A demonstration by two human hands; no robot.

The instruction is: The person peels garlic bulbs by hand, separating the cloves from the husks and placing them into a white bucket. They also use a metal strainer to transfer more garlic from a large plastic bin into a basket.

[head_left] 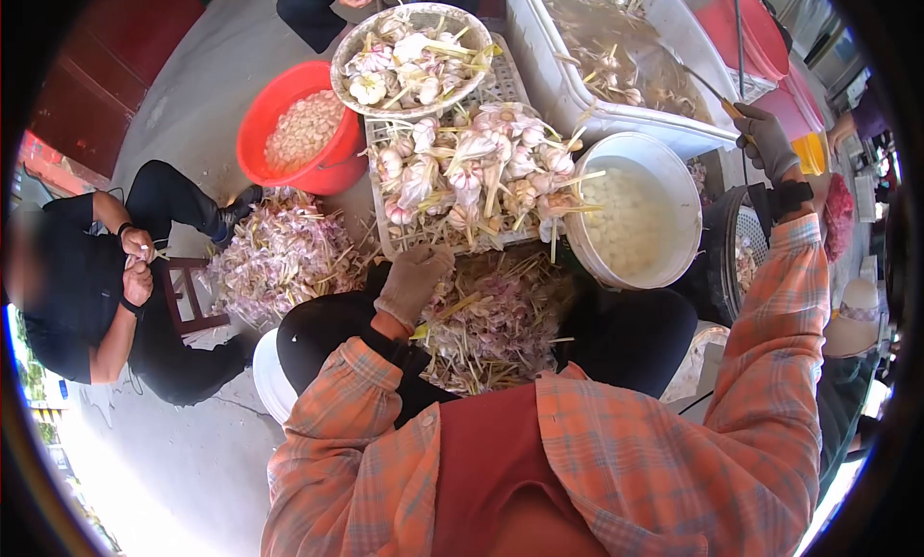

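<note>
A white tub (539, 76) of soaking garlic is set far right, with a crate (510, 76) of garlic bulbs (472, 172) and a white bucket (688, 187) of peeled cloves nearer. The gloved right hand (770, 141) is closed in a grip on a thin rod (703, 81) running into the tub; the rod is judged stiff, light, likely wet and slick, and best held at its yellow end. The left hand (414, 283) is rested, curled, on the heap of skins (500, 326); whether its grip holds anything cannot be told.

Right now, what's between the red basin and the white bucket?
A white crate heaped with garlic lies there, as the head view shows.
</note>
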